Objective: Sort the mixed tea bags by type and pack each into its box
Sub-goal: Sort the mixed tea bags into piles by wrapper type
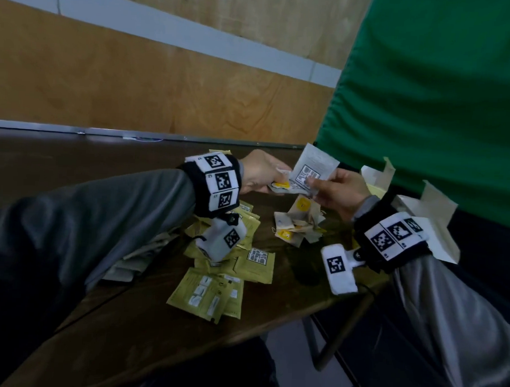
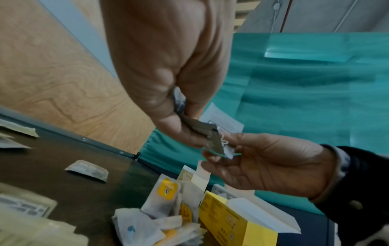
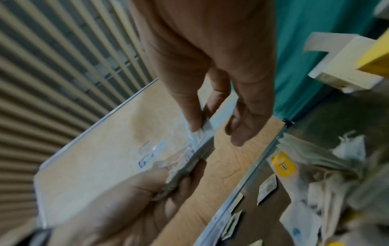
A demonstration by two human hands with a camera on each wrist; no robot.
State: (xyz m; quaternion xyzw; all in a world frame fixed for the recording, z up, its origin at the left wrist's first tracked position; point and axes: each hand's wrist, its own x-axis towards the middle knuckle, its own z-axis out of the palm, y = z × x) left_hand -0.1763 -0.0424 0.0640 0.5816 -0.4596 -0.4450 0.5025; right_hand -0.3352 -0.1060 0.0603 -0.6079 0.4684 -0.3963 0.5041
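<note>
A: Nearest us on the table [image 1: 125, 319] lay the olive sachets [image 1: 207, 295], flat and overlapping; beyond them the loose paper tea bags [image 1: 297, 224] with yellow tags.

B: Both hands worked above that second heap. Our left hand [image 1: 259, 171] pinched a small stack of bags [image 2: 207, 135], thumb over curled fingers [image 2: 181, 131].

A: Our right hand [image 1: 340, 194] gripped a white sachet [image 1: 313, 168], upright and tilted, its lower edge touching the left hand's stack.

B: The open yellow box [image 2: 235, 223] stood just right of the heap, past the right wrist, so we judged the right hand nearer for packing. The sachet's long axis ran up, away from the fingers.
</note>
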